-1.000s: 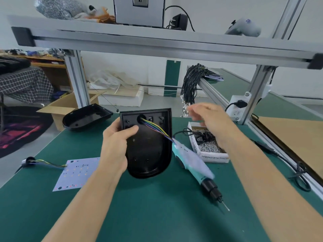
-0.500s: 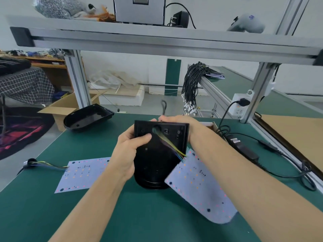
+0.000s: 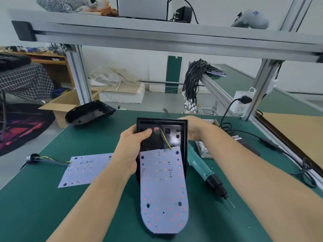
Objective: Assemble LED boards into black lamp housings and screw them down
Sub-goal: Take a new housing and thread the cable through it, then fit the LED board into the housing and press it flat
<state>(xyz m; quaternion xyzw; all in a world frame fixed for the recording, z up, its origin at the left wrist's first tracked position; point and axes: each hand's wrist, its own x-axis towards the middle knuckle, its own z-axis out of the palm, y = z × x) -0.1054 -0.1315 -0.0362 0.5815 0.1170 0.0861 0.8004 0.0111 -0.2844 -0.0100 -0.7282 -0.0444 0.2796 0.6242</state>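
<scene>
A: Where is the board?

B: The white rounded LED board (image 3: pixel 163 189) lies half out of the black plastic lamp housing (image 3: pixel 161 137) on the green desk (image 3: pixel 52 206); the left hand (image 3: pixel 132 149) grips the housing's edge, while the right hand's (image 3: pixel 194 127) fingers are hidden behind it.

A: Advice?

B: Probably take up wire slack, then seat it flat

Only scraps of print are on show: the small white cardboard box (image 3: pixel 204 148), right of centre behind the right forearm, carries dark letters ending "GER" and, lower down, starting "SP". Nothing else reads clearly.
</scene>
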